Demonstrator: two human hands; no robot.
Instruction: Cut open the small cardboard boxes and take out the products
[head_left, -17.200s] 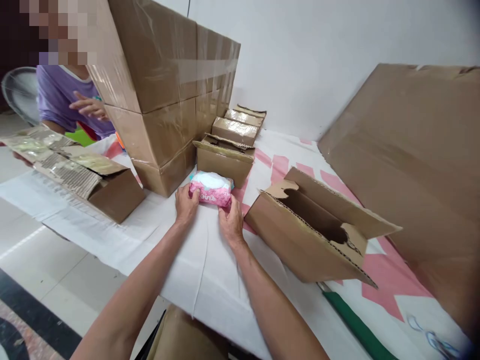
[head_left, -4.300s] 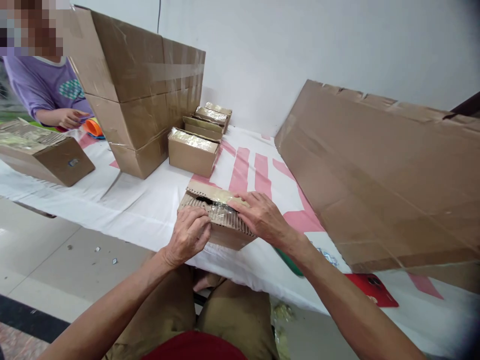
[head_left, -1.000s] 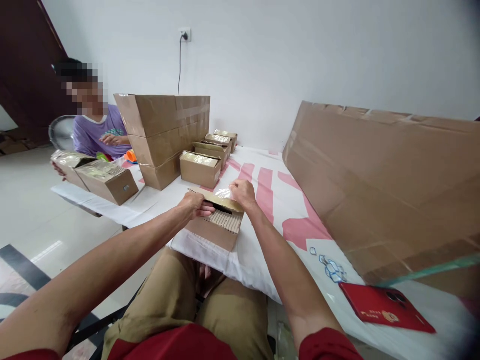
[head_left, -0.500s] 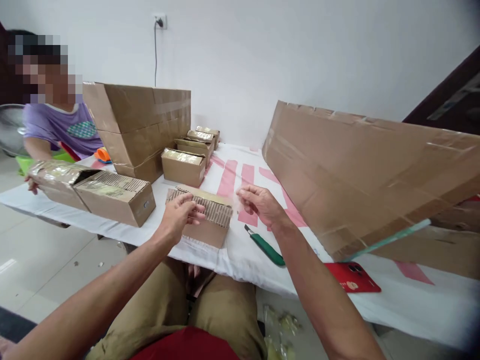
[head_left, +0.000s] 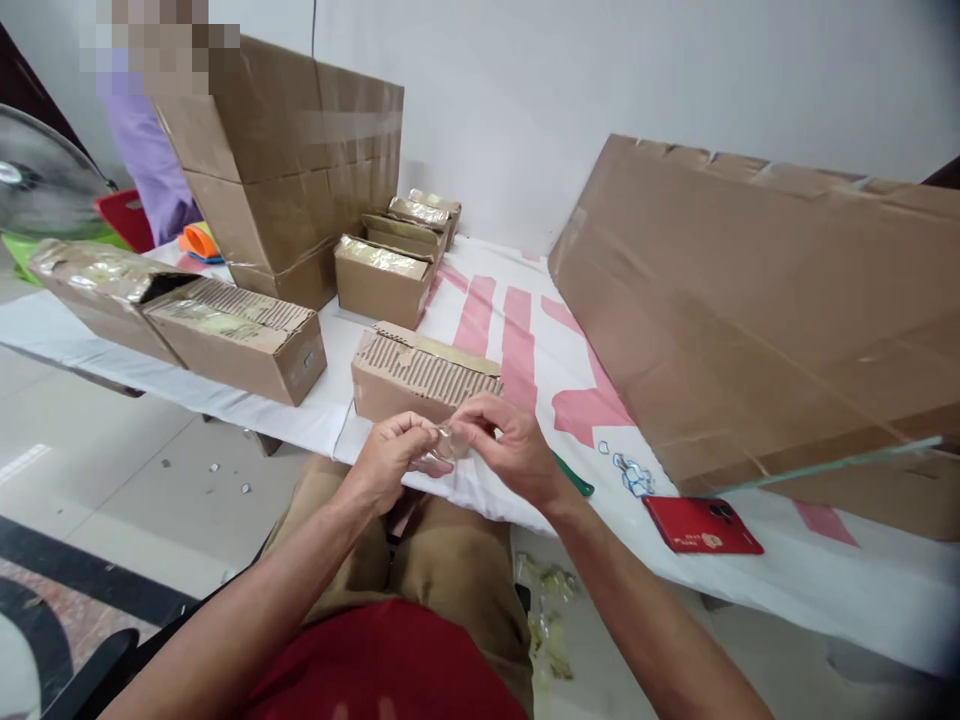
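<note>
Close to the table's front edge, my left hand point(head_left: 390, 460) and my right hand point(head_left: 517, 445) pinch a small crumpled piece of transparent tape point(head_left: 452, 445) between them. Just behind them stands a small brown cardboard box point(head_left: 394, 385), its top showing bare corrugated ridges. My fingers hide part of its front right corner. A green utility knife point(head_left: 576, 475) lies to the right, mostly covered by my right hand and forearm.
Taped small boxes point(head_left: 232, 330) line the left edge; several more point(head_left: 386, 280) stand further back beside a tall carton stack point(head_left: 300, 180). A large carton point(head_left: 750, 330) leans at right, near a red phone point(head_left: 705, 525). A person in purple point(head_left: 150, 160) is behind the stack.
My hands have come together and down in front of the box, now with tape between them. The view has tilted down. The other person has risen and let go of the left boxes.
</note>
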